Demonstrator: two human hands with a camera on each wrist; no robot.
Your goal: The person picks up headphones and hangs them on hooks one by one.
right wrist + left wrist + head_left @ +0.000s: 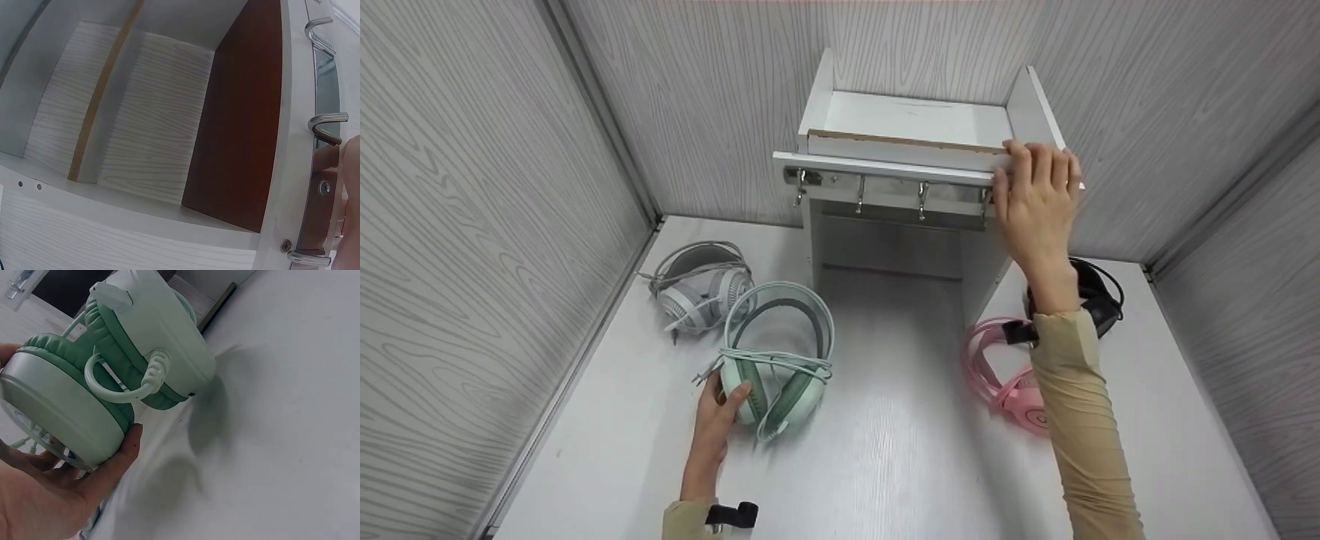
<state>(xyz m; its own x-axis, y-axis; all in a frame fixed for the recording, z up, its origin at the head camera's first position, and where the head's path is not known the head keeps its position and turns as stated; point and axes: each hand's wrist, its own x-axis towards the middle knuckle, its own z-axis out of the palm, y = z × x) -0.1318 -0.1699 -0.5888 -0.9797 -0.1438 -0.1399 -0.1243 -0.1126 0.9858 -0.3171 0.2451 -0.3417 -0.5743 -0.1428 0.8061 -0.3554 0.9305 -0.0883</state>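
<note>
My left hand (711,429) holds mint green headphones (804,401) by one ear cup, with the thumb on the cup's near side. Their cable is wound across the headband. In the left wrist view, the fingers lie around the outer shell of that cup, and the other green-padded cup (163,332) sits beyond it. My right hand (1041,206) grips the right end of the front board (885,166) of a white shelf unit, fingers over its top edge. Metal hooks (922,199) hang bare along that board. The right wrist view shows two hooks (327,119) close up near the hand.
Grey headphones (733,291) lie on the left of the white table. Pink headphones (1027,409) and black headphones (1101,309) lie on the right, partly hidden by my right arm. The shelf unit (915,124) stands against the back wall, between side panels (457,247).
</note>
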